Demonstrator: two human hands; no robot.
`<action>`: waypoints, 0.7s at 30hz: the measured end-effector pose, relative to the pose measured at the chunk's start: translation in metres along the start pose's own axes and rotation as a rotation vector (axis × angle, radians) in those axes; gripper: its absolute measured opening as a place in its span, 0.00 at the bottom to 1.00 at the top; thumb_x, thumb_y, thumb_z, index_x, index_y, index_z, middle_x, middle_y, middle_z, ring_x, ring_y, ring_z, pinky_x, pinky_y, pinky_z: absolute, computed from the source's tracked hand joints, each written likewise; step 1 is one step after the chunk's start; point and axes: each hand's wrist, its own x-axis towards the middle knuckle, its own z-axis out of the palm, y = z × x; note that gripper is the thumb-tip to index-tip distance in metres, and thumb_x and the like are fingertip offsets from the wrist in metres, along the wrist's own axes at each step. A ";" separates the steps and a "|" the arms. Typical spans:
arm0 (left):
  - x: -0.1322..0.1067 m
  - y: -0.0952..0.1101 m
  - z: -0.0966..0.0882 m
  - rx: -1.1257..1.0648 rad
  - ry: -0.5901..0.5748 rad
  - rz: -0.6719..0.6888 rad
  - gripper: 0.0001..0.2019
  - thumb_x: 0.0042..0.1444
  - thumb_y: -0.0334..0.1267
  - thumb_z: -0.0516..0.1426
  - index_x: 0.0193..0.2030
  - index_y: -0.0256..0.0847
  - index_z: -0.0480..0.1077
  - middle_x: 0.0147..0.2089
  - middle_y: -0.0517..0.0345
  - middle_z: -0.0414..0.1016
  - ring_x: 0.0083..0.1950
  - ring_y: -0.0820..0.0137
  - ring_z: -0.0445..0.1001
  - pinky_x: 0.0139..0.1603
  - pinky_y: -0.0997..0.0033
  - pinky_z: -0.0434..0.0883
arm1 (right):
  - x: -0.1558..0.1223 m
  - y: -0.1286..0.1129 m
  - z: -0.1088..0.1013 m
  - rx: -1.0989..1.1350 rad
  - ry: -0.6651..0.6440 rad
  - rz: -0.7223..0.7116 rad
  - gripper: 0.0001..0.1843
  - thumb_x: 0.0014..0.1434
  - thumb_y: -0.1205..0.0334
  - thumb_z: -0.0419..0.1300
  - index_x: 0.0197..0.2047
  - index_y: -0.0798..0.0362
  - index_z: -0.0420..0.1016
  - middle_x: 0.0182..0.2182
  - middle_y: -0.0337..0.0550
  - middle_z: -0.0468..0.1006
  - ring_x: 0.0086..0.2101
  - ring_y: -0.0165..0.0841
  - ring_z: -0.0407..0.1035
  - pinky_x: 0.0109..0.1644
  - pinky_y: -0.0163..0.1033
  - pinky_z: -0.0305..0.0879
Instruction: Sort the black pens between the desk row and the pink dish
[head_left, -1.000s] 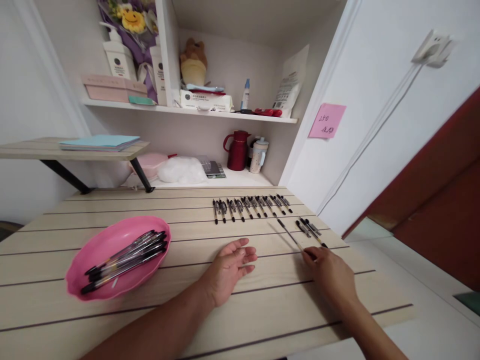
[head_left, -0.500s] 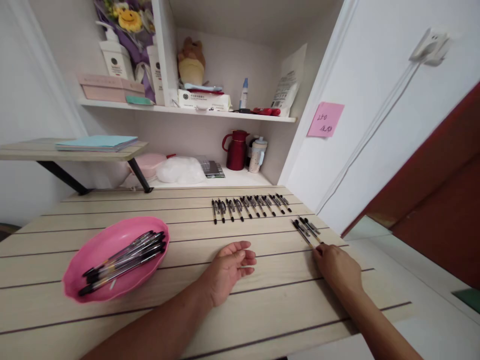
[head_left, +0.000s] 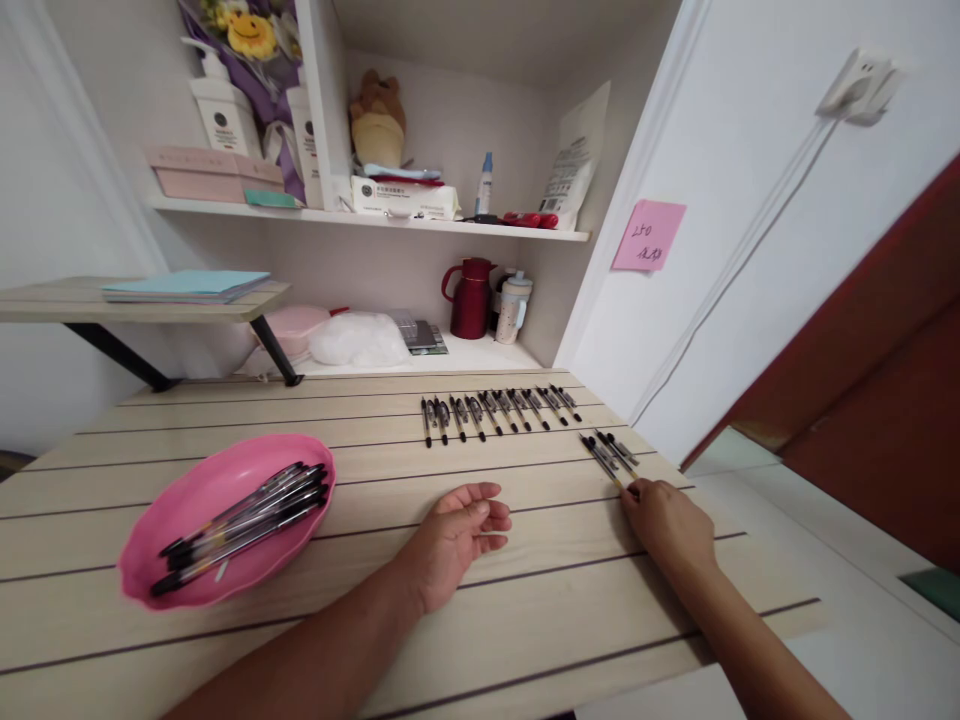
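My right hand (head_left: 667, 525) rests low over the desk at the right, its fingers pinched at the near end of a pen (head_left: 619, 452). A second pen (head_left: 600, 460) lies alongside it, close to the fingertips. Further back, a row of several black-capped clear pens (head_left: 514, 410) lies side by side, tips toward the shelf. My left hand (head_left: 461, 540) lies on its side at the middle of the desk, fingers loosely curled and apart, holding nothing. To its left, a pink oval bowl (head_left: 139, 540) contains a bundle of similar pens (head_left: 247, 520).
The striped wooden desk (head_left: 540, 620) meets a white shelf unit behind. On its lower level stand a red jug (head_left: 472, 300) and a pale cup (head_left: 513, 310). A small raised stand (head_left: 45, 300) bears blue-covered booklets (head_left: 187, 284). A white cable (head_left: 720, 290) runs down the right wall.
The view has shifted slightly. Both hands keep nearly the same positions, and the right fingers remain at the near end of the pen.
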 end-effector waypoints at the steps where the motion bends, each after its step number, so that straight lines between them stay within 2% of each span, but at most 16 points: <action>1: 0.000 0.000 0.000 0.001 -0.001 -0.002 0.13 0.49 0.34 0.57 0.44 0.36 0.67 0.38 0.49 0.71 0.39 0.68 0.70 0.44 0.64 0.63 | 0.000 0.000 0.000 0.000 0.001 -0.001 0.19 0.58 0.54 0.45 0.36 0.53 0.74 0.35 0.51 0.75 0.34 0.41 0.71 0.31 0.40 0.61; 21: 0.000 0.001 0.001 0.004 -0.007 -0.001 0.13 0.49 0.34 0.57 0.43 0.37 0.68 0.37 0.50 0.71 0.39 0.68 0.70 0.44 0.64 0.63 | -0.003 0.004 0.004 0.011 0.057 -0.030 0.17 0.57 0.54 0.46 0.37 0.53 0.72 0.34 0.51 0.74 0.33 0.40 0.70 0.32 0.39 0.59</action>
